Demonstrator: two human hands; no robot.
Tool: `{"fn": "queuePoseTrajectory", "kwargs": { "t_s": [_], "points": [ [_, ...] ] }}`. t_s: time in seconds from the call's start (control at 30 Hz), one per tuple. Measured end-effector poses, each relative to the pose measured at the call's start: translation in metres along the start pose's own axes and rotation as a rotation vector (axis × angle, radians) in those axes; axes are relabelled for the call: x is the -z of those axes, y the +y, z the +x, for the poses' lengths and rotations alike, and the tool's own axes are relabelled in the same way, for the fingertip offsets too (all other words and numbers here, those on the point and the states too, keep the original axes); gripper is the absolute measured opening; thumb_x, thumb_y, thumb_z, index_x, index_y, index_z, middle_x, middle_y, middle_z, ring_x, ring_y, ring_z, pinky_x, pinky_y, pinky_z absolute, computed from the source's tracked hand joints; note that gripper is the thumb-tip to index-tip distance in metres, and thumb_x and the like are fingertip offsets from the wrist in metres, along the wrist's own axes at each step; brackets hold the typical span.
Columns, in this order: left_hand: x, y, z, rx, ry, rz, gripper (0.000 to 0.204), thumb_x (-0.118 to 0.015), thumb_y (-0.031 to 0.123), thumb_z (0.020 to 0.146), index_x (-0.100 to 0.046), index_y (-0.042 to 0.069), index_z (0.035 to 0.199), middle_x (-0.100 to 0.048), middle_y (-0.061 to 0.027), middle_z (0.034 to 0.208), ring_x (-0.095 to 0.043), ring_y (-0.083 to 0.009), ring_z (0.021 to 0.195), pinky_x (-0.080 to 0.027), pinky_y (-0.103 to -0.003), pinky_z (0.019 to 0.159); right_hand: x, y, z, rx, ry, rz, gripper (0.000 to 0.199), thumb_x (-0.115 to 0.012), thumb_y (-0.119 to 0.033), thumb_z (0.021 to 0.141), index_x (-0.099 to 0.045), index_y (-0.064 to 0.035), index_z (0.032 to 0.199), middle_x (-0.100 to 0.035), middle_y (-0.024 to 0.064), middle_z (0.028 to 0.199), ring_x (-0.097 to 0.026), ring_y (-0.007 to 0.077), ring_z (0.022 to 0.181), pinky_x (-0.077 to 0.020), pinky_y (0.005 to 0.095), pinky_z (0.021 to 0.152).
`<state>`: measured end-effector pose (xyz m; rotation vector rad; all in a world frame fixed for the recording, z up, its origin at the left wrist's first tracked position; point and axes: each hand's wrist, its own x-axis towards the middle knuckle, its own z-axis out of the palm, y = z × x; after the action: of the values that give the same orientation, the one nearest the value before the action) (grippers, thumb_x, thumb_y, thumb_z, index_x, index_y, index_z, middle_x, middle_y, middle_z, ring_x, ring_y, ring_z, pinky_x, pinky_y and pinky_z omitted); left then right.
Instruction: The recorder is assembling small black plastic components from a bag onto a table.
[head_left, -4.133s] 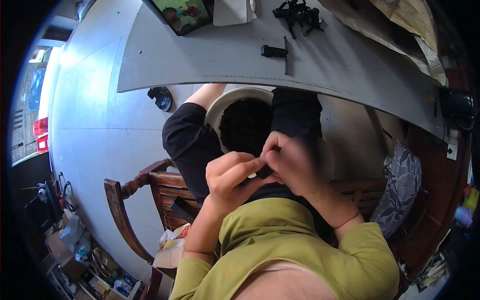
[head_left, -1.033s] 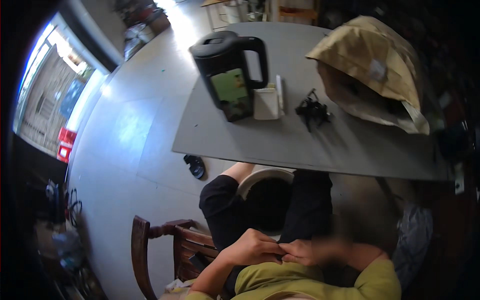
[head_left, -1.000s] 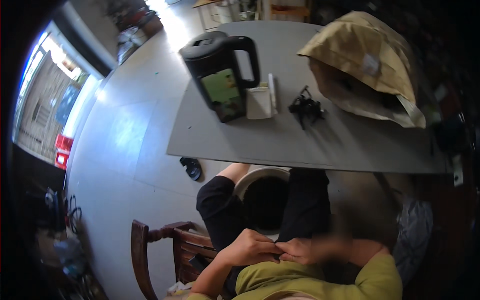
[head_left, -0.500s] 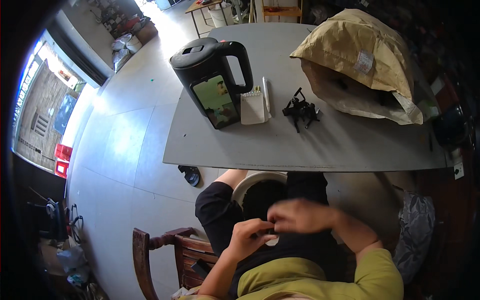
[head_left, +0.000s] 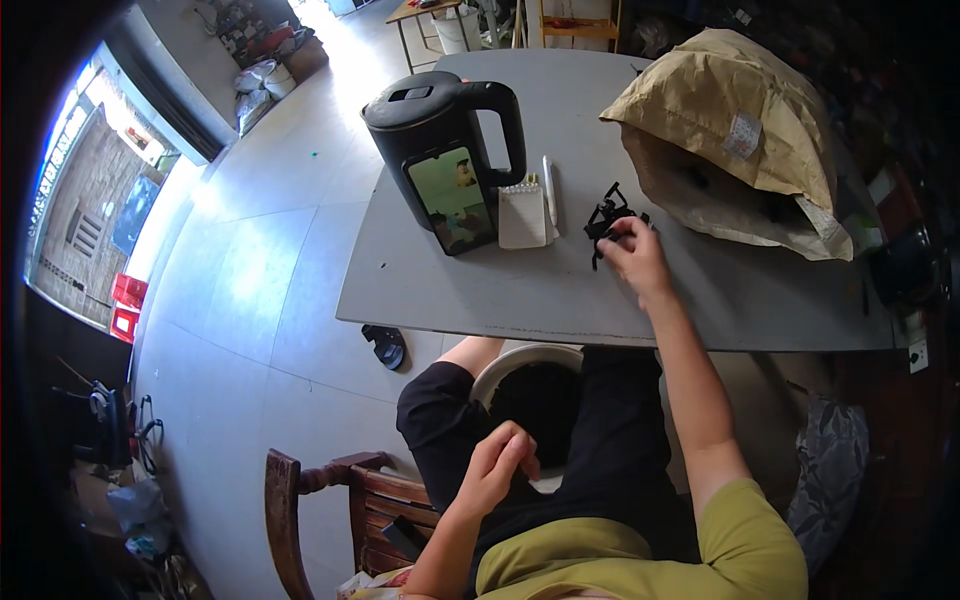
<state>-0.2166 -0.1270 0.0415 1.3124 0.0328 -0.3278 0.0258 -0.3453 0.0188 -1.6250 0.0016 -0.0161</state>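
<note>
On the grey table (head_left: 450, 300), a small heap of thin, angular black parts (head_left: 606, 212) lies right of the notepad. My right hand (head_left: 637, 258) reaches over the table edge to this heap, its thumb and fingertips pinched on one of the black parts. The exact kind of part is too small to tell. Over my lap, my left hand (head_left: 500, 465) is closed with its fingers curled; whatever it may hold is hidden. Between my legs stands a pale bucket (head_left: 487, 385) with dark contents, just beyond my left hand.
A black kettle (head_left: 425, 110) stands on the table with a phone (head_left: 450, 200) leaning on it. Beside them lie a spiral notepad (head_left: 522, 218) and a white pen (head_left: 550, 190). An open brown paper bag (head_left: 720, 120) fills the right side. A wooden chair (head_left: 300, 510) is at lower left.
My right hand has left my left hand above the lap and moved forward and up to the black parts on the table. My left hand stays over my lap, now with its fingers curled in.
</note>
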Motion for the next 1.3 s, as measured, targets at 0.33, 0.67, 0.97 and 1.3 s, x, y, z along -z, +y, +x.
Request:
{"fn": "queuePoseTrajectory", "kwargs": {
  "t_s": [0.33, 0.67, 0.97, 1.3],
  "points": [
    [0.002, 0.016, 0.036, -0.264, 0.219, 0.428, 0.019, -0.062, 0.011, 0.084, -0.055, 0.001, 0.098, -0.051, -0.0016, 0.071, -0.048, -0.009, 0.063, -0.041, -0.022, 0.058, -0.031, -0.057, -0.116, 0.859, -0.147, -0.802, 0.026, -0.067, -0.012, 0.061, -0.053, -0.0087, 0.083, -0.05, 0.0068, 0.086, -0.05, 0.0263, 0.09, -0.0353, 0.0427, 0.084],
    [0.002, 0.016, 0.014, -0.445, 0.167, 0.535, 0.018, -0.068, 0.003, 0.076, -0.063, 0.002, 0.093, -0.059, -0.0079, 0.08, -0.056, -0.0151, 0.065, -0.044, -0.024, 0.058, -0.034, -0.041, -0.177, 0.488, -0.254, -0.19, 0.045, -0.04, -0.039, 0.094, -0.049, -0.0031, 0.119, -0.05, 0.0132, 0.113, -0.048, 0.0254, 0.103, -0.036, 0.0366, 0.092],
    [-0.022, 0.006, 0.004, -0.351, 0.112, 0.386, 0.018, -0.064, 0.005, 0.081, -0.059, 0.0, 0.098, -0.056, -0.0059, 0.083, -0.055, -0.0142, 0.068, -0.044, -0.025, 0.062, -0.051, -0.025, -0.214, 0.111, -0.37, 0.085, 0.021, -0.042, -0.013, 0.093, -0.051, -0.0023, 0.109, -0.057, 0.0067, 0.088, -0.051, 0.0127, 0.066, -0.042, 0.0259, 0.061],
    [-0.022, -0.002, -0.008, -0.123, 0.028, -0.267, 0.013, -0.053, 0.013, 0.09, -0.056, 0.002, 0.095, -0.047, 0.0005, 0.087, -0.038, -0.0043, 0.061, -0.028, -0.018, 0.052, -0.051, -0.035, -0.222, 0.77, -0.233, -0.365, 0.024, -0.054, -0.014, 0.082, -0.052, -0.0027, 0.103, -0.054, 0.0139, 0.093, -0.054, 0.026, 0.082, -0.0452, 0.034, 0.079]
  ]
}}
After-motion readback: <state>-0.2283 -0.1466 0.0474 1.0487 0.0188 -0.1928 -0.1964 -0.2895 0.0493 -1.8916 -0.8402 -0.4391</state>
